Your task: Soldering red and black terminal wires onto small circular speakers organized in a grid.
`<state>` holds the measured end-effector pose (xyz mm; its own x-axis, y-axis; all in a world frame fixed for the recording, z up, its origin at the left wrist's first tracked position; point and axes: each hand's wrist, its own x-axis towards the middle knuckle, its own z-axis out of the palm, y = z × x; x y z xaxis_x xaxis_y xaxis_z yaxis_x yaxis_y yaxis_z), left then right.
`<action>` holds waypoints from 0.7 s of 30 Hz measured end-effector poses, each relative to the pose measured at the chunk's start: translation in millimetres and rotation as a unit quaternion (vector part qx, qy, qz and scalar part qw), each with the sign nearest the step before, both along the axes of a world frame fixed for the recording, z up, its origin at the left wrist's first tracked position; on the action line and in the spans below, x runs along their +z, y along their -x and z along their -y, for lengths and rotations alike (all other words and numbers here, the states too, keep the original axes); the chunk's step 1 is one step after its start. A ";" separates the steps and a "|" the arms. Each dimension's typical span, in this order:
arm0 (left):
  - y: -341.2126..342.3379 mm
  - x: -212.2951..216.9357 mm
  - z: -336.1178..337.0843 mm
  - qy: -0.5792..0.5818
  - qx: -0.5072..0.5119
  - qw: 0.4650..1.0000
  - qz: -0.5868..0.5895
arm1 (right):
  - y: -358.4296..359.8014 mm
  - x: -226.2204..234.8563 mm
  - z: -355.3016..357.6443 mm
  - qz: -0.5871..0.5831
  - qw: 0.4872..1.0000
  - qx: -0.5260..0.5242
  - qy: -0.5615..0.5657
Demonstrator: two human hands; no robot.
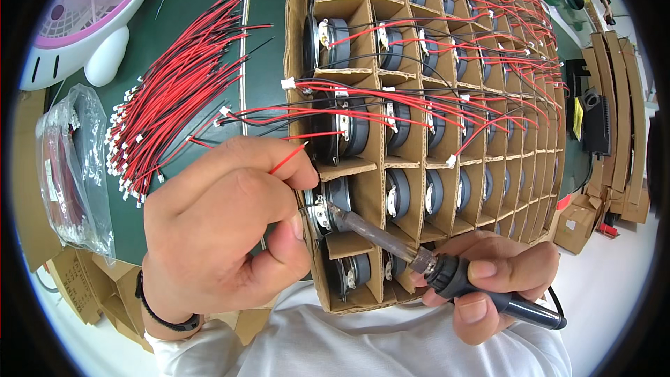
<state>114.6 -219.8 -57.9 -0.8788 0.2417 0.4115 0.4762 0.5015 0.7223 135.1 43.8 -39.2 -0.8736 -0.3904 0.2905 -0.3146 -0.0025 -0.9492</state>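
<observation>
My right hand [506, 272] grips a soldering iron [380, 236] by its black handle. The iron's tip rests at the white terminal strip [322, 215] of a small round speaker [340, 190]. That speaker stands on edge in a cell near the front left of a cardboard divider tray [359, 243]. On the left, my left hand [227, 209] pinches a thin red and black wire lead [289, 158]. Its red end sticks up above my fingers, while the black end reaches toward the terminal strip. Fingers hide the rest of the lead.
Many speakers fill the tray's other cells, with red and black leads trailing over the far rows. A pile of leads with white plugs [185, 87] lies on the green table [269, 7]. Left are a plastic bag [73, 174] and a pink-and-white fan [94, 10]. Cardboard boxes [579, 222] stand right.
</observation>
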 end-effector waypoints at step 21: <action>0.3 2.1 2.2 -0.007 -0.011 1.000 0.020 | -6.6 -0.2 -0.6 0.020 0.999 -0.033 -0.012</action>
<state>114.3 -222.1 -55.8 -0.8888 0.2558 0.3803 0.4582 0.4808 0.7476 141.7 44.3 -39.4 -0.9081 -0.3388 0.2463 -0.2752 0.0392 -0.9606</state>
